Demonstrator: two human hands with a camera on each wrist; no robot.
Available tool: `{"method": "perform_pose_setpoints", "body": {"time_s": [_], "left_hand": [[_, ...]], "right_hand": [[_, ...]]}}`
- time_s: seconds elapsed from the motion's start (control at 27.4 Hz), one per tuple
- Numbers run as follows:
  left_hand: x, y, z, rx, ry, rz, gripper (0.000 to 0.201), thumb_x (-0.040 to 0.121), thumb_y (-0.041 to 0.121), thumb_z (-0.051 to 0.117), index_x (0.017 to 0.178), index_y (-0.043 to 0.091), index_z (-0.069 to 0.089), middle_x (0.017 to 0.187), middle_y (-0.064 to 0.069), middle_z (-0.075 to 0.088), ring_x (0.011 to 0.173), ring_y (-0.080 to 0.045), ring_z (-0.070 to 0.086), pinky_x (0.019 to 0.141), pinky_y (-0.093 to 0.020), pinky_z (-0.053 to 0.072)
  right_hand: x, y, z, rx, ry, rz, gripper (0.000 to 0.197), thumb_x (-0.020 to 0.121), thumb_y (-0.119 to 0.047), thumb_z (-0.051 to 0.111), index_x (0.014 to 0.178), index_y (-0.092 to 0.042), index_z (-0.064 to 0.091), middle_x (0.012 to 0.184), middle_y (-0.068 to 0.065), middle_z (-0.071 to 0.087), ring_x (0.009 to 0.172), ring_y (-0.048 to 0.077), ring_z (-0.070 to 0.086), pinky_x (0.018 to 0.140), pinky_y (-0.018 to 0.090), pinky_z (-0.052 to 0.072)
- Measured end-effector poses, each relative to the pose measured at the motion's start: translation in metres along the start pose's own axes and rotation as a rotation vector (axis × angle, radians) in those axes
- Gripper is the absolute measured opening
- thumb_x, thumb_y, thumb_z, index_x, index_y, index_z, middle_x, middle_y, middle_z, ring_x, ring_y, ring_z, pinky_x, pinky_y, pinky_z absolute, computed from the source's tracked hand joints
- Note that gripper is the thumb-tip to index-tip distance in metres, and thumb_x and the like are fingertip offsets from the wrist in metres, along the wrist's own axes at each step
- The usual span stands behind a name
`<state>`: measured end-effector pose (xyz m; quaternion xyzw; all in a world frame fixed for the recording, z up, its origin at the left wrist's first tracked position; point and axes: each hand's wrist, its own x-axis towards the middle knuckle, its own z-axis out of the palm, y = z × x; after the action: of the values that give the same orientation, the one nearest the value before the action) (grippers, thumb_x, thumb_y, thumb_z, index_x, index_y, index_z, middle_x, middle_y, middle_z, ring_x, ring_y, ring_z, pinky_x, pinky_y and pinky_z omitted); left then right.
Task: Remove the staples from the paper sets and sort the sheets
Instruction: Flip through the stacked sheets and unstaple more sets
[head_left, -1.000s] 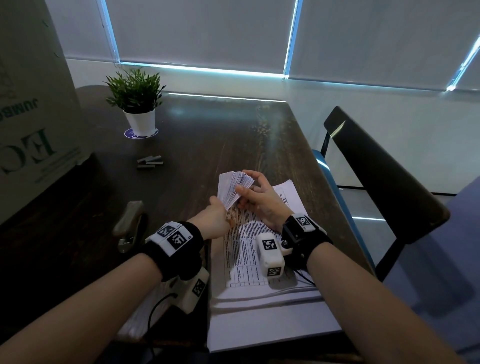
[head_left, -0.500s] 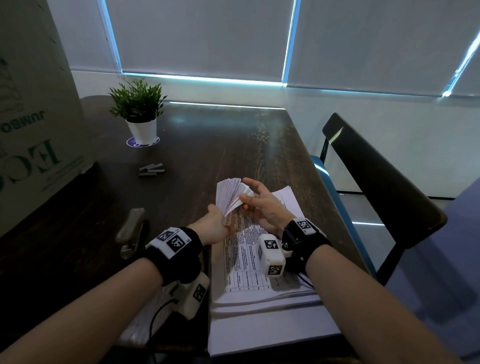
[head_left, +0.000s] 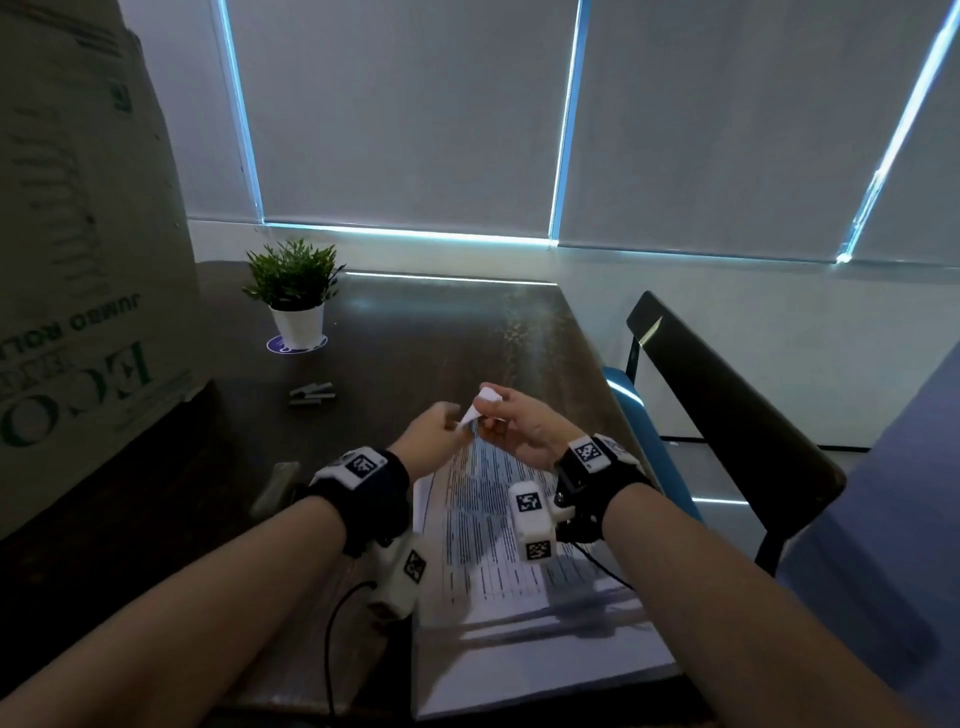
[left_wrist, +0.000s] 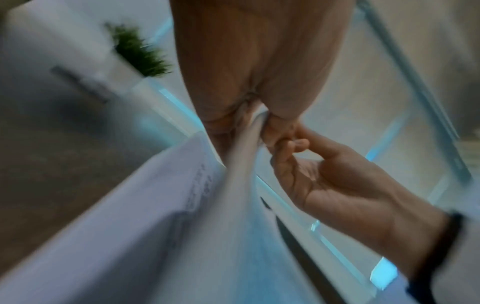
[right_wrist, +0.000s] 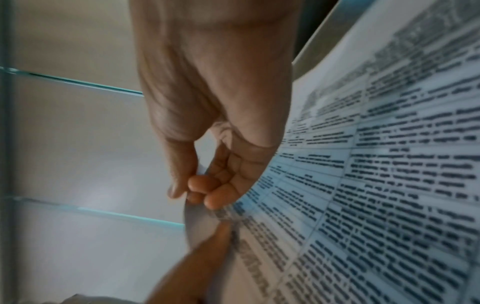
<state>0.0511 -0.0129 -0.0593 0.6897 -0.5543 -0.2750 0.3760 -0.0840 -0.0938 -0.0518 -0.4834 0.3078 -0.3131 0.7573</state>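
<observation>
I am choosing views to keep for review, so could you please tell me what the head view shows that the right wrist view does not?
Only the head view shows the table, potted plant, loose staple strips, stapler, cardboard box and chair. Only the right wrist view shows the printed table of text close up, though blurred. Both show the left hand and right hand pinching a corner of the paper set.

box (head_left: 78, 260) left, plant (head_left: 293, 291) beyond

Dark wood table (head_left: 426, 332); black chair (head_left: 727, 410) at right; closed grey blinds (head_left: 405, 109), blue light at edges.
</observation>
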Motion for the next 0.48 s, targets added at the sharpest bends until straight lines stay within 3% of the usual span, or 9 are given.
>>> {"method": "perform_pose_setpoints", "body": {"time_s": [0.04,0.11,0.18,0.22,0.26,0.33,0.37,0.48], "left_hand": [[-0.002,0.004,-0.001,-0.161,0.013,-0.043,0.026,0.097,0.022,0.051,0.114,0.006,0.06,0.107,-0.012,0.066,0.096,-0.024,0.063,0.094,-0.046,0.05],[-0.008,0.011,-0.003,-0.474,0.029,-0.112,0.022,0.099,0.011,0.044,0.108,0.003,0.062,0.104,-0.017,0.068,0.097,-0.032,0.066,0.093,-0.051,0.05],[-0.016,0.026,-0.011,-0.601,0.119,-0.035,0.023,0.099,0.007,0.042,0.111,0.003,0.061,0.105,-0.017,0.068,0.098,-0.032,0.066,0.09,-0.049,0.052],[-0.018,0.036,-0.016,-0.618,0.193,0.04,0.022,0.099,0.006,0.042,0.109,0.006,0.061,0.104,-0.014,0.069,0.097,-0.03,0.067,0.087,-0.046,0.054],[-0.018,0.048,-0.021,-0.612,0.28,0.131,0.02,0.099,0.006,0.042,0.106,0.008,0.061,0.101,-0.01,0.069,0.094,-0.027,0.067,0.082,-0.039,0.056],[-0.017,0.075,-0.032,-0.568,0.439,0.286,0.019,0.097,0.004,0.041,0.099,0.013,0.057,0.092,-0.001,0.067,0.085,-0.018,0.066,0.068,-0.026,0.057],[-0.017,0.087,-0.036,-0.552,0.48,0.36,0.019,0.096,0.004,0.04,0.095,0.016,0.054,0.09,0.001,0.065,0.08,-0.013,0.066,0.064,-0.023,0.057],[-0.017,0.101,-0.038,-0.583,0.557,0.428,0.025,0.095,0.003,0.037,0.086,0.022,0.05,0.084,0.004,0.062,0.072,-0.008,0.062,0.061,-0.023,0.055]], "right_hand": [[-0.004,-0.01,-0.002,-0.102,0.043,-0.037,0.037,0.093,-0.011,0.065,0.126,-0.011,0.05,0.089,0.007,0.062,0.067,0.01,0.058,0.062,0.025,0.056],[-0.007,-0.028,-0.02,-0.379,0.255,-0.155,0.073,0.082,-0.04,0.076,0.139,-0.013,0.04,0.116,0.007,0.058,0.095,0.016,0.06,0.078,0.032,0.055],[-0.005,-0.042,-0.059,-0.525,0.422,-0.202,0.112,0.058,-0.066,0.085,0.146,-0.018,0.034,0.138,0.005,0.054,0.119,0.023,0.057,0.097,0.046,0.051],[-0.009,-0.049,-0.072,-0.505,0.395,-0.184,0.12,0.05,-0.068,0.087,0.147,-0.018,0.037,0.14,0.006,0.055,0.122,0.025,0.057,0.101,0.049,0.049],[-0.019,-0.059,-0.075,-0.432,0.343,-0.171,0.11,0.054,-0.061,0.09,0.143,-0.015,0.045,0.134,0.009,0.061,0.119,0.027,0.061,0.1,0.052,0.05],[-0.051,-0.082,-0.057,-0.293,0.216,-0.196,0.058,0.075,-0.028,0.083,0.125,-0.008,0.062,0.116,0.014,0.071,0.105,0.031,0.068,0.091,0.05,0.056],[-0.062,-0.094,-0.051,-0.263,0.163,-0.262,0.042,0.078,-0.016,0.077,0.117,-0.007,0.065,0.112,0.016,0.072,0.102,0.032,0.07,0.087,0.048,0.058],[-0.078,-0.102,-0.035,-0.225,0.086,-0.401,0.032,0.077,-0.011,0.074,0.109,-0.008,0.068,0.108,0.015,0.073,0.099,0.032,0.071,0.082,0.044,0.059]]}}
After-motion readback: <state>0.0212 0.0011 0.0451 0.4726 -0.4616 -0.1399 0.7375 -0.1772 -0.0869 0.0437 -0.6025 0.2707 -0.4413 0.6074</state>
